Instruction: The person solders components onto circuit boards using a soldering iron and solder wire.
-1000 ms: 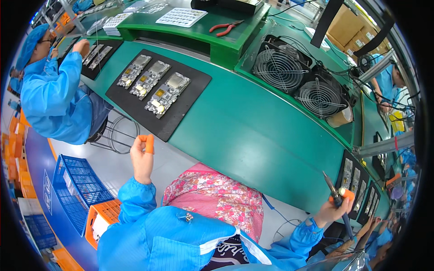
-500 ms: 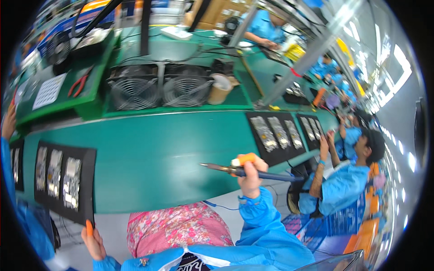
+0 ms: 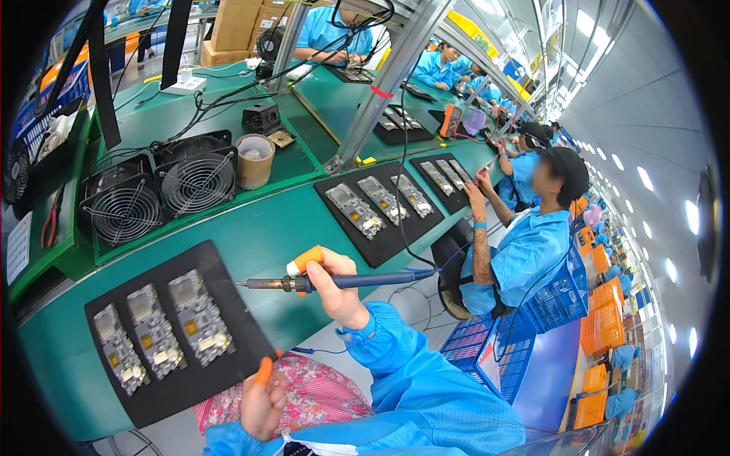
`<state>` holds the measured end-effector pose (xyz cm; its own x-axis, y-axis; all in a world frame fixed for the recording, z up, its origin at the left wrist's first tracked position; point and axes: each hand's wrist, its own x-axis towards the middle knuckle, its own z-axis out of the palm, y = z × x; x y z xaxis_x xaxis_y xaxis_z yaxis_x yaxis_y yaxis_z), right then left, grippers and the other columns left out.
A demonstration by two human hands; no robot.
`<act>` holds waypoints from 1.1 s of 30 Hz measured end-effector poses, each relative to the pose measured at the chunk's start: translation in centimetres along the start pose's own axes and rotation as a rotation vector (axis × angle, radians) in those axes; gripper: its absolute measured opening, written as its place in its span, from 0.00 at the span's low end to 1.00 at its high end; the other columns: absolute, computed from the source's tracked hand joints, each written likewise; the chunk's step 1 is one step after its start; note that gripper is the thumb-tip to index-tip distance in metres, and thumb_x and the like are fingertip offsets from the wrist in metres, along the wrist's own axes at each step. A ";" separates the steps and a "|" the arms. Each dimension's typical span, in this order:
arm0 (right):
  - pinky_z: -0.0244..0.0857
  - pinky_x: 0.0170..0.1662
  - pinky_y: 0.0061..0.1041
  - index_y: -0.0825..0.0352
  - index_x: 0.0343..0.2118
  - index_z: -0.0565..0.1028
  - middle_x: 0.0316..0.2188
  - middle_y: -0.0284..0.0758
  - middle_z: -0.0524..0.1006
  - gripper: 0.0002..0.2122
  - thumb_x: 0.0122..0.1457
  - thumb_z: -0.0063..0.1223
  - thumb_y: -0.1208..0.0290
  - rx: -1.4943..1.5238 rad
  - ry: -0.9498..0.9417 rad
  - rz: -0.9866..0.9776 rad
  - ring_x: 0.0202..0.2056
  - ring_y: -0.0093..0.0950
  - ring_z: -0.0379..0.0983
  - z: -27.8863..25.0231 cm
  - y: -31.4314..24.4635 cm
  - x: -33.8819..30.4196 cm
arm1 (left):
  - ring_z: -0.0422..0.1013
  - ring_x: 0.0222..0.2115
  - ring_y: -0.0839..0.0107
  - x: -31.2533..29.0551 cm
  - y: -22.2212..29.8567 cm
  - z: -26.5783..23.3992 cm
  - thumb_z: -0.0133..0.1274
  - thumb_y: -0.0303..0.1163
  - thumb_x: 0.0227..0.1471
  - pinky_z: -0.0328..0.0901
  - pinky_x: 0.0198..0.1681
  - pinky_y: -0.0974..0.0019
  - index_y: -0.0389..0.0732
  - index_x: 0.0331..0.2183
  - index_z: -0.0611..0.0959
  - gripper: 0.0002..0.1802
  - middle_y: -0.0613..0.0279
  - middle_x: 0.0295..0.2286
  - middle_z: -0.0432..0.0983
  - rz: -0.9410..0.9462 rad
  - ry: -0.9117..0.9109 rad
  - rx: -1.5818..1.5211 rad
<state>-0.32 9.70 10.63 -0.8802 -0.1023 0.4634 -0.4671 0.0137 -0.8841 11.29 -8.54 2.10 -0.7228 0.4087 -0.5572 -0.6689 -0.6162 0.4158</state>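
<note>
My right hand point(image 3: 339, 289) is closed round a soldering iron point(image 3: 365, 280), its bare metal tip pointing left above the green bench point(image 3: 266, 251). An orange finger cot covers one of its fingers. Below and to the left, my left hand point(image 3: 262, 406) pinches the near right corner of a black mat point(image 3: 224, 319), orange cots on its fingertips. Three circuit boards lie side by side on this mat: a left one point(image 3: 120, 349), a middle one point(image 3: 156, 330) and a right one point(image 3: 199, 315). The iron's tip is apart from the boards.
Behind the mat stand two fans with wire guards point(image 3: 198, 185) and a brown cup point(image 3: 255, 162). Red-handled pliers point(image 3: 50, 224) lie far left. Another mat with boards point(image 3: 380, 251) lies to the right, near a seated co-worker point(image 3: 525, 251). A metal post point(image 3: 380, 99) rises behind.
My view has turned to the right. The black mat with its boards has slid right along the bench, its corner held in my left hand. My right hand still holds the iron.
</note>
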 end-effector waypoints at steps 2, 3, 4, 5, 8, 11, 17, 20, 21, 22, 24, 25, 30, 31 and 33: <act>0.59 0.22 0.16 0.73 0.28 0.71 0.17 0.32 0.71 0.09 0.57 0.41 0.72 0.005 0.009 0.008 0.19 0.16 0.66 0.0 -0.1 -0.2 | 0.48 0.10 0.86 1.4 -0.2 2.6 0.38 0.38 0.58 0.43 0.11 0.81 0.39 0.47 0.66 0.18 0.67 0.17 0.63 -0.045 -0.019 -0.010; 0.59 0.22 0.15 0.72 0.28 0.71 0.18 0.31 0.71 0.09 0.58 0.42 0.71 0.034 0.048 0.031 0.19 0.16 0.66 -0.1 -0.1 -0.4 | 0.48 0.10 0.86 2.2 -0.4 3.7 0.37 0.38 0.58 0.43 0.11 0.80 0.39 0.47 0.66 0.18 0.65 0.18 0.64 -0.067 -0.044 0.010; 0.59 0.22 0.15 0.72 0.28 0.71 0.18 0.31 0.71 0.10 0.58 0.42 0.71 0.065 0.089 0.058 0.19 0.15 0.66 -0.1 -0.1 -0.6 | 0.48 0.10 0.86 2.9 -0.4 4.6 0.36 0.38 0.59 0.43 0.11 0.80 0.39 0.48 0.65 0.18 0.64 0.19 0.65 -0.092 -0.064 0.031; 0.59 0.22 0.15 0.72 0.28 0.71 0.18 0.30 0.71 0.09 0.58 0.42 0.71 0.064 0.098 0.059 0.20 0.15 0.66 -0.2 -0.1 -0.5 | 0.48 0.10 0.86 3.7 -0.5 5.4 0.36 0.38 0.59 0.43 0.11 0.80 0.39 0.48 0.65 0.18 0.64 0.19 0.65 -0.090 -0.052 0.019; 0.56 0.22 0.13 0.70 0.29 0.71 0.20 0.26 0.68 0.08 0.57 0.42 0.72 0.031 0.122 0.054 0.22 0.12 0.60 -0.2 0.6 -0.1 | 0.48 0.10 0.86 5.9 -0.6 6.0 0.36 0.40 0.58 0.43 0.11 0.79 0.38 0.46 0.68 0.19 0.62 0.21 0.67 -0.127 -0.058 0.040; 0.56 0.23 0.14 0.70 0.28 0.71 0.21 0.26 0.68 0.07 0.56 0.42 0.72 0.040 0.160 0.071 0.23 0.13 0.61 -0.4 0.4 -0.1 | 0.52 0.11 0.85 6.4 -1.1 3.3 0.39 0.40 0.57 0.46 0.12 0.80 0.35 0.42 0.71 0.19 0.61 0.24 0.70 -0.286 -0.272 0.177; 0.62 0.24 0.16 0.73 0.29 0.72 0.23 0.33 0.72 0.12 0.56 0.41 0.68 0.128 0.056 0.154 0.21 0.19 0.67 2.4 1.3 -0.1 | 0.59 0.28 0.76 0.9 1.5 0.1 0.42 0.33 0.53 0.58 0.34 0.74 0.34 0.41 0.73 0.16 0.54 0.39 0.69 0.116 -0.388 -0.696; 0.62 0.24 0.16 0.73 0.28 0.71 0.21 0.33 0.71 0.11 0.56 0.42 0.69 0.121 -0.067 0.175 0.21 0.18 0.67 4.8 2.6 -0.1 | 0.59 0.28 0.77 -1.9 2.8 -1.9 0.39 0.30 0.54 0.57 0.35 0.74 0.34 0.41 0.73 0.14 0.55 0.43 0.65 0.366 -0.287 -0.500; 0.61 0.24 0.15 0.73 0.28 0.71 0.21 0.32 0.71 0.10 0.55 0.42 0.70 0.102 -0.134 0.170 0.21 0.18 0.67 5.5 3.0 0.0 | 0.59 0.29 0.77 -2.8 3.5 -2.6 0.39 0.28 0.54 0.57 0.35 0.74 0.34 0.40 0.73 0.13 0.56 0.43 0.64 0.474 -0.219 -0.300; 0.61 0.24 0.15 0.73 0.28 0.71 0.20 0.32 0.71 0.10 0.55 0.43 0.70 0.100 -0.189 0.167 0.21 0.17 0.67 6.1 3.4 0.2 | 0.60 0.31 0.79 -3.9 4.4 -3.1 0.38 0.27 0.55 0.58 0.36 0.74 0.35 0.39 0.73 0.12 0.58 0.43 0.62 0.549 -0.107 -0.119; 0.61 0.23 0.16 0.74 0.28 0.71 0.21 0.34 0.71 0.11 0.55 0.43 0.69 0.025 -0.313 0.112 0.20 0.19 0.67 6.8 3.6 0.4 | 0.64 0.33 0.74 -5.2 6.2 -3.9 0.42 0.21 0.50 0.59 0.36 0.74 0.34 0.34 0.74 0.07 0.57 0.39 0.65 0.982 0.223 0.573; 0.63 0.24 0.17 0.74 0.28 0.71 0.22 0.35 0.72 0.13 0.55 0.43 0.66 -0.049 -0.386 0.084 0.21 0.21 0.69 7.4 3.4 0.8 | 0.65 0.31 0.72 -6.0 7.3 -4.2 0.44 0.19 0.49 0.60 0.36 0.74 0.33 0.32 0.74 0.06 0.55 0.39 0.64 1.177 0.483 1.039; 0.53 0.20 0.16 0.74 0.26 0.73 0.15 0.31 0.70 0.12 0.52 0.44 0.67 -0.119 -0.443 0.026 0.17 0.17 0.63 10.2 4.5 1.6 | 0.66 0.34 0.66 -6.5 9.7 -5.6 0.48 0.12 0.41 0.60 0.35 0.71 0.32 0.30 0.75 0.10 0.53 0.39 0.67 1.260 0.921 1.541; 0.49 0.19 0.16 0.73 0.25 0.73 0.15 0.31 0.68 0.12 0.51 0.45 0.67 -0.122 -0.446 0.074 0.16 0.16 0.59 10.5 4.4 1.4 | 0.66 0.35 0.64 -6.4 9.8 -5.8 0.50 0.12 0.40 0.61 0.34 0.70 0.32 0.30 0.76 0.10 0.53 0.39 0.67 1.219 0.948 1.456; 0.48 0.18 0.17 0.73 0.25 0.74 0.13 0.29 0.67 0.13 0.50 0.45 0.66 -0.124 -0.452 0.011 0.15 0.16 0.59 10.5 5.5 1.3 | 0.67 0.34 0.62 -6.7 9.9 -5.7 0.52 0.14 0.40 0.63 0.33 0.67 0.33 0.29 0.76 0.09 0.54 0.39 0.67 1.147 0.977 1.680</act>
<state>-3.13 -0.76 5.69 -0.7730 -0.5242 0.3574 -0.4890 0.1333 -0.8621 10.51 -21.22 5.89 -0.8610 -0.2651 0.4340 -0.0398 0.8859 0.4622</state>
